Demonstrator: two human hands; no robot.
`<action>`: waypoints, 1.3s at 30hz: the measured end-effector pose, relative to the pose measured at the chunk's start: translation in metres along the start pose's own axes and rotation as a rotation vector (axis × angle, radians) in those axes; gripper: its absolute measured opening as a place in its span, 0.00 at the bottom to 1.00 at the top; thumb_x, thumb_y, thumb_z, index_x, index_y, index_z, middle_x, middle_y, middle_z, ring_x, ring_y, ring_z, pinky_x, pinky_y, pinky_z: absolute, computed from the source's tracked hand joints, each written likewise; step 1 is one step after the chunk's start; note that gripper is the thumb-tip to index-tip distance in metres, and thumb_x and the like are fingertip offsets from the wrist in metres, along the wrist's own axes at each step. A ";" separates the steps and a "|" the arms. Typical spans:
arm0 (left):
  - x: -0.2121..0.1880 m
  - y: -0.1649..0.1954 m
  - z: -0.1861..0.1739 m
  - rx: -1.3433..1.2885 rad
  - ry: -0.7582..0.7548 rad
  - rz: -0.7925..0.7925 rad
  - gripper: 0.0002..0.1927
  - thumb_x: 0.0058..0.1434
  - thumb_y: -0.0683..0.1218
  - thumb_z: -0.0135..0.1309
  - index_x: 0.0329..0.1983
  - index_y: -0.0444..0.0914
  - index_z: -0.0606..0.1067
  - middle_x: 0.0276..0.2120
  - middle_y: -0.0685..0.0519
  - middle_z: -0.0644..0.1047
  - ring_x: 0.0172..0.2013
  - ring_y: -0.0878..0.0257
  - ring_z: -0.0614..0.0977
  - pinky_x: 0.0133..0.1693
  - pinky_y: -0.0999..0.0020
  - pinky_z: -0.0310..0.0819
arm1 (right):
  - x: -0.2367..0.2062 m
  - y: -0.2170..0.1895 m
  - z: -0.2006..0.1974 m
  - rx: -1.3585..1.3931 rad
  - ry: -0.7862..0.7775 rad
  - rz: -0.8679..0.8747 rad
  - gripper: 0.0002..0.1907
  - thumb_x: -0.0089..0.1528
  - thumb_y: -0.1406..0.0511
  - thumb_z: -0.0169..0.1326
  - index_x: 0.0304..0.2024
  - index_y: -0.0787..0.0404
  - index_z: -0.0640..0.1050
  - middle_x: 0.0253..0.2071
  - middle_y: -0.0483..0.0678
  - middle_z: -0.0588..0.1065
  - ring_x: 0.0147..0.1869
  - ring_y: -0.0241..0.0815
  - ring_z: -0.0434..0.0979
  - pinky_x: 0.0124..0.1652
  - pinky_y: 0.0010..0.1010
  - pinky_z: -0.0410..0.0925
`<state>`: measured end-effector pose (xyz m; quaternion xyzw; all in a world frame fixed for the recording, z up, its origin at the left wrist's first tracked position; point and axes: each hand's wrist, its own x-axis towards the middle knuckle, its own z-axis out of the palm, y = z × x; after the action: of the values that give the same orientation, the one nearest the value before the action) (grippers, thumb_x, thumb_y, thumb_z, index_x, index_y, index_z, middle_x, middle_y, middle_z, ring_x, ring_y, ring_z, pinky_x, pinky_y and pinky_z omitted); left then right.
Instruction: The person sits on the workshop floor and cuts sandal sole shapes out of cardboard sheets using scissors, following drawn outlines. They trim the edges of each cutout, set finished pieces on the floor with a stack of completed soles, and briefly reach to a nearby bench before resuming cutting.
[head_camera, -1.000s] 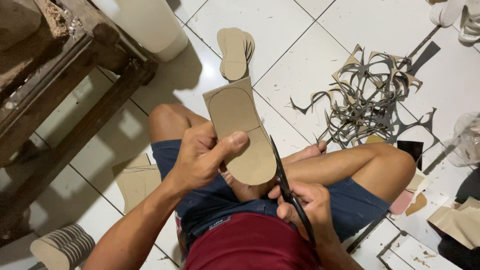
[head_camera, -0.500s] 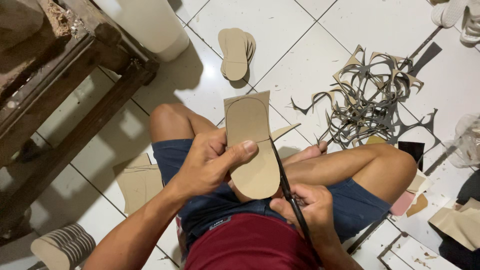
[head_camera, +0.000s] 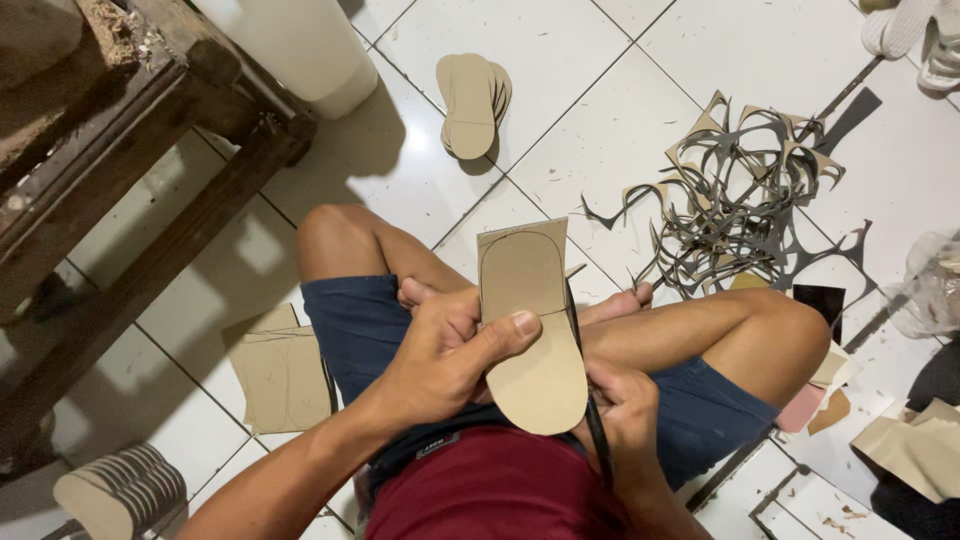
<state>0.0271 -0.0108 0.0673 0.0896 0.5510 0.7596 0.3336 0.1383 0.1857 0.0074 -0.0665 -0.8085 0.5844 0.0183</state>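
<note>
Head view, looking down on a seated person with crossed legs on a white tiled floor (head_camera: 620, 120): the left hand (head_camera: 445, 355) grips a tan cardboard sole piece (head_camera: 530, 330) above the lap, thumb pressed across its face, the upper end still square and uncut. At its right edge the right hand (head_camera: 625, 420) is closed around dark scissors (head_camera: 585, 375), blades against the cardboard. A stack of cut soles (head_camera: 472, 100) lies ahead on the floor, tangled offcut scraps (head_camera: 740, 210) to the right, and a wooden bench (head_camera: 120, 180) to the left.
</note>
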 end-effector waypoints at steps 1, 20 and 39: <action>0.001 -0.001 0.002 0.015 -0.002 0.058 0.16 0.74 0.49 0.51 0.44 0.29 0.77 0.24 0.56 0.75 0.21 0.74 0.70 0.22 0.77 0.60 | -0.001 0.003 0.000 -0.001 0.020 -0.011 0.08 0.56 0.70 0.63 0.36 0.68 0.80 0.26 0.41 0.79 0.28 0.30 0.78 0.29 0.21 0.69; 0.002 0.007 0.011 0.096 0.142 0.066 0.16 0.72 0.49 0.50 0.51 0.31 0.78 0.20 0.62 0.70 0.18 0.77 0.65 0.20 0.78 0.57 | 0.003 0.003 -0.002 0.208 -0.035 0.290 0.13 0.61 0.71 0.56 0.46 0.72 0.83 0.33 0.53 0.82 0.32 0.35 0.80 0.31 0.25 0.71; 0.000 -0.006 0.003 0.058 0.011 0.024 0.17 0.71 0.48 0.51 0.52 0.29 0.78 0.30 0.57 0.79 0.30 0.75 0.76 0.31 0.79 0.69 | 0.001 0.003 0.009 0.448 -0.015 0.273 0.13 0.58 0.71 0.58 0.44 0.73 0.79 0.35 0.48 0.80 0.35 0.34 0.79 0.34 0.25 0.73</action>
<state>0.0307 -0.0079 0.0633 0.1017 0.5736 0.7477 0.3188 0.1369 0.1788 0.0015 -0.1649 -0.6427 0.7463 -0.0526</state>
